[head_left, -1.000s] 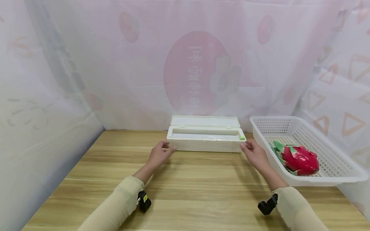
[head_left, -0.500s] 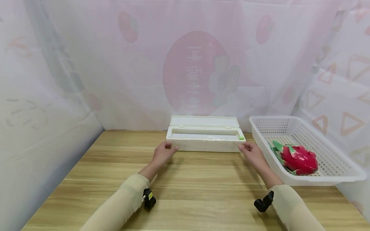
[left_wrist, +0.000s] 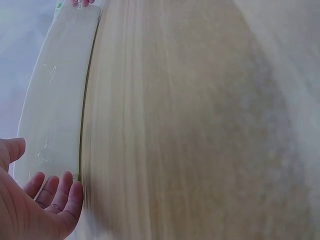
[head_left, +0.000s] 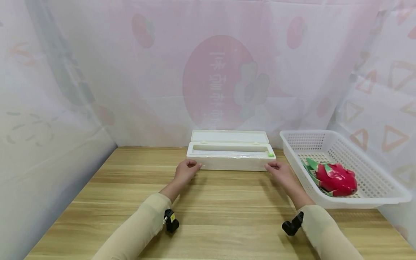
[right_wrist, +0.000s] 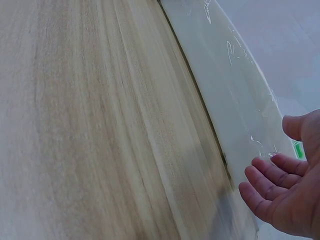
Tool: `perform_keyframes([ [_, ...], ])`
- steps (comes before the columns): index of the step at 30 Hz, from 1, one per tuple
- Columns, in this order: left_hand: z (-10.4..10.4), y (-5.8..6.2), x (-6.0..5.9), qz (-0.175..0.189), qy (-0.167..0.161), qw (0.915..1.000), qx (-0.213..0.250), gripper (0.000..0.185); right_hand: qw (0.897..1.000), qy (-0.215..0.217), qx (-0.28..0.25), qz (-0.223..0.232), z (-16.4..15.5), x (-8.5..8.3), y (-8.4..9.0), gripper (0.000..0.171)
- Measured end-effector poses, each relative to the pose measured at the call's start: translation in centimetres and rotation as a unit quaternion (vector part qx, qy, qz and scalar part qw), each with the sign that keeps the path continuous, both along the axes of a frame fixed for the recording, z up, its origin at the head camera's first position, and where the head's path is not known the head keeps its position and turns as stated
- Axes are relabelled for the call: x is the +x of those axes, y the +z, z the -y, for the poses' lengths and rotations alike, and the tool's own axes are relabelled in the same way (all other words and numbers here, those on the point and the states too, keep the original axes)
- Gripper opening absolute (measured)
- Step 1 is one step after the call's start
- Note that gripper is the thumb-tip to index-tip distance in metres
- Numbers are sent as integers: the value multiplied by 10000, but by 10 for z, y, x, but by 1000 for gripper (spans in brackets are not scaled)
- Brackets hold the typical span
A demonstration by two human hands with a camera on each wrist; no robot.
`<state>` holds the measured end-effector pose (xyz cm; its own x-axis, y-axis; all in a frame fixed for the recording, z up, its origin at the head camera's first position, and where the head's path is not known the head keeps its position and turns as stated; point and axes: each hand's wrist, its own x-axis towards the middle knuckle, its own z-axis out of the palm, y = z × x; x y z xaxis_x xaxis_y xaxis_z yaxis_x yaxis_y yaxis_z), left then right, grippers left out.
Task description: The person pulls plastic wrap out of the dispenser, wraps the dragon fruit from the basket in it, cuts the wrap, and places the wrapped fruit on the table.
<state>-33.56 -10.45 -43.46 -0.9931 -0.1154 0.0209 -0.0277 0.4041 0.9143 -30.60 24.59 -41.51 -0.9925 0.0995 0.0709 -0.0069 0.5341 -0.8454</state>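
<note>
A long white cling film dispenser [head_left: 232, 164] stands at the back of the table, its lid [head_left: 229, 136] raised behind it. Glossy clear film [head_left: 234, 157] shows along its front edge, with shiny creases in both wrist views. A green slider [head_left: 271, 154] sits at its right end. My left hand [head_left: 184, 172] is at the front left corner, fingers loosely bent. At the front right corner is my right hand [head_left: 281, 172], held in the same way. Both wrist views show a gap between thumb [left_wrist: 15, 148] and fingers, with fingertips [right_wrist: 259, 161] right by the film's creases.
To the right stands a white mesh basket [head_left: 373, 202] holding a red dragon fruit [head_left: 338, 180] with green tips. The wooden table [head_left: 224, 216] meets a printed cloth backdrop [head_left: 156, 90] close behind the dispenser. Cloth also hangs on both sides.
Both hands have shifted slightly inward along the dispenser's front, toward each other. The dispenser, basket and dragon fruit have stayed in place.
</note>
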Motion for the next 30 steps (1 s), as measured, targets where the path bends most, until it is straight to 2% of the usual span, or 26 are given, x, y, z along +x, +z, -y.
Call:
perform_keyframes([
  [7,-3,-1,-2,15,233,9991,354,29,9999,-41,-94,101,1,-2,-1,42],
  [16,-6,1,-1,-172,726,9970,206,25,9993,-38,-338,150,1,-4,-4,40],
  [24,-2,-1,0,-289,891,9950,344,22,9988,42,-479,134,2,-3,-5,40],
  [30,-3,-4,-2,-277,812,9953,440,23,9985,84,-541,93,0,-3,-4,40],
])
